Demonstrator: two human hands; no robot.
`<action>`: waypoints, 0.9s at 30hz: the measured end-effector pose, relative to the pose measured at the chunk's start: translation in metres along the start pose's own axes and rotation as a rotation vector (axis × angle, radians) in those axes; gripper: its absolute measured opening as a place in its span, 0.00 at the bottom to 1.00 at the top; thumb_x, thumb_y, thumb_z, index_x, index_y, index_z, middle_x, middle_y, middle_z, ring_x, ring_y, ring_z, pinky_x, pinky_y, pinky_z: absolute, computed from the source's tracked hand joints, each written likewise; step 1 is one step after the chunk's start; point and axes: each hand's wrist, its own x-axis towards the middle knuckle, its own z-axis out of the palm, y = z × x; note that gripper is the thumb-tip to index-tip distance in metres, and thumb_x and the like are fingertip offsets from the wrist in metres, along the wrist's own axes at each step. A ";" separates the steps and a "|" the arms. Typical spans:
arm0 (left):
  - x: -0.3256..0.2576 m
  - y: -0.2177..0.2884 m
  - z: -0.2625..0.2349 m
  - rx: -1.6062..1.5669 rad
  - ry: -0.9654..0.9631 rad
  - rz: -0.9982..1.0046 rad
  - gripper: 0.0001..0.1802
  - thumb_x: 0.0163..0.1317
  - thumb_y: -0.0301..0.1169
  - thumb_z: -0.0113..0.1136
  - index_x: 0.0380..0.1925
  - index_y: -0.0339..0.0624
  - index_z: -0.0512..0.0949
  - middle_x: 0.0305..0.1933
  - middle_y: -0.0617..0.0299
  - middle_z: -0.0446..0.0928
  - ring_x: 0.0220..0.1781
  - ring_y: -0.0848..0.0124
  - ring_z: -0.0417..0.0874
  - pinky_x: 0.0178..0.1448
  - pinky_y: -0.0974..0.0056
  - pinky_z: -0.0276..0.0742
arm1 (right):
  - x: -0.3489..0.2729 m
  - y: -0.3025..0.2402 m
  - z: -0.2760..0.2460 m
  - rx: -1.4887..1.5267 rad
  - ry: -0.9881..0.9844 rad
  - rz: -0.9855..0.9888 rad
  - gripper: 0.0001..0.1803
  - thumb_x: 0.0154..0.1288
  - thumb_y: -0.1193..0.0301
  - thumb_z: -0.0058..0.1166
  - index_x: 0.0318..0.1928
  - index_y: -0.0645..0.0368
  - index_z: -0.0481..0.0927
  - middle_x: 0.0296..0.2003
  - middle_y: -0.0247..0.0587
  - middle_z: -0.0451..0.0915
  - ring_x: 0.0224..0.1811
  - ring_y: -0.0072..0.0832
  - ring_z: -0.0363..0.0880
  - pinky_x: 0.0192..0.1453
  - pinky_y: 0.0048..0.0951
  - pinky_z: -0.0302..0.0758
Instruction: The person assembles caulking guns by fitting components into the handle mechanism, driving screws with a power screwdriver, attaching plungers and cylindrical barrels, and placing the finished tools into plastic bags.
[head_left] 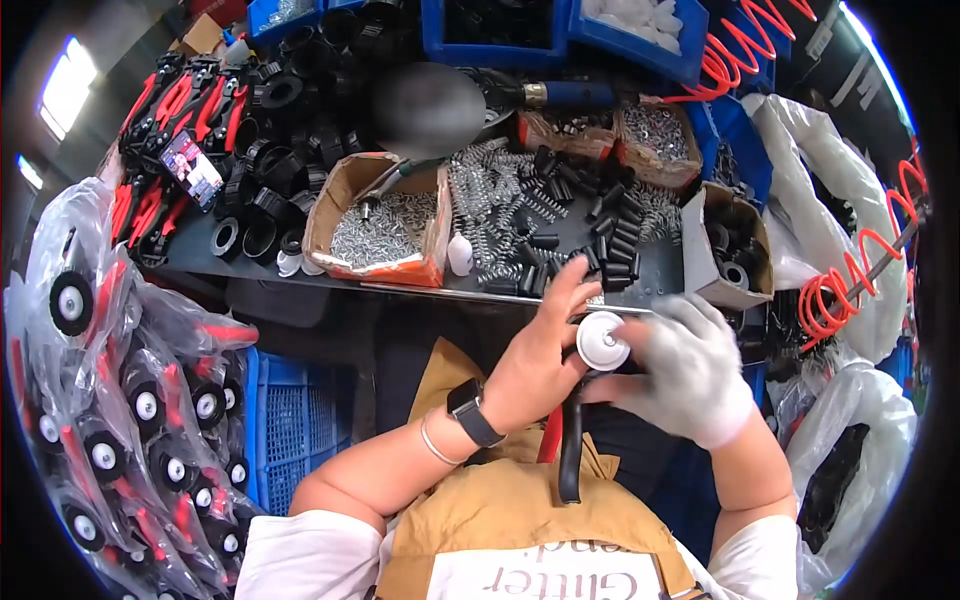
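- Your bench (662, 262) runs across the view ahead of you, its front edge just beyond your hands.
- At your left, a clear plastic bag (100, 300) hangs full of red parts and black wheels with white hubs.
- Your tan apron (500, 505) covers your front and lies below both hands.
- A blue crate (285, 425) stands between the bag and your left forearm.
- An open carton (400, 272) near the bench's front edge holds small silvery screws.
- Your left hand (530, 370) is bare and partly open, its upper fingers stretched up and away, with the white disc held by its left edge.
- Your right hand (690, 365), in a pale glove, is blurred and half curled; a finger reaches the disc's middle, but you cannot tell whether it grips.
- A black strip (572, 450) runs down from beneath the disc to the apron.
- A phone (191, 170) leans, screen lit, among red-handled tools.
- The white disc (604, 340) sits between your hands, face up, just short of the bench.
- Black tubes (615, 235) lie heaped beside loose springs (485, 190).
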 end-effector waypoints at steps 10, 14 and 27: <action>-0.001 -0.005 -0.005 -0.066 0.009 -0.002 0.52 0.65 0.18 0.61 0.77 0.50 0.36 0.67 0.43 0.70 0.62 0.60 0.80 0.64 0.59 0.77 | 0.034 0.022 -0.021 0.233 -0.219 -0.217 0.21 0.51 0.74 0.64 0.49 0.56 0.83 0.43 0.42 0.84 0.50 0.45 0.83 0.50 0.40 0.81; -0.001 -0.004 0.000 -0.201 0.044 0.000 0.51 0.60 0.10 0.57 0.78 0.48 0.42 0.60 0.49 0.76 0.61 0.60 0.82 0.64 0.59 0.76 | 0.035 0.040 -0.012 0.316 -0.393 -0.264 0.17 0.54 0.76 0.59 0.47 0.57 0.83 0.45 0.41 0.83 0.51 0.44 0.81 0.51 0.40 0.80; 0.008 -0.004 0.016 0.457 0.107 0.258 0.54 0.44 0.28 0.80 0.70 0.41 0.57 0.62 0.49 0.74 0.65 0.51 0.75 0.70 0.51 0.68 | -0.009 0.002 0.055 1.004 0.510 0.524 0.18 0.70 0.69 0.59 0.55 0.64 0.75 0.44 0.41 0.79 0.44 0.27 0.77 0.50 0.30 0.75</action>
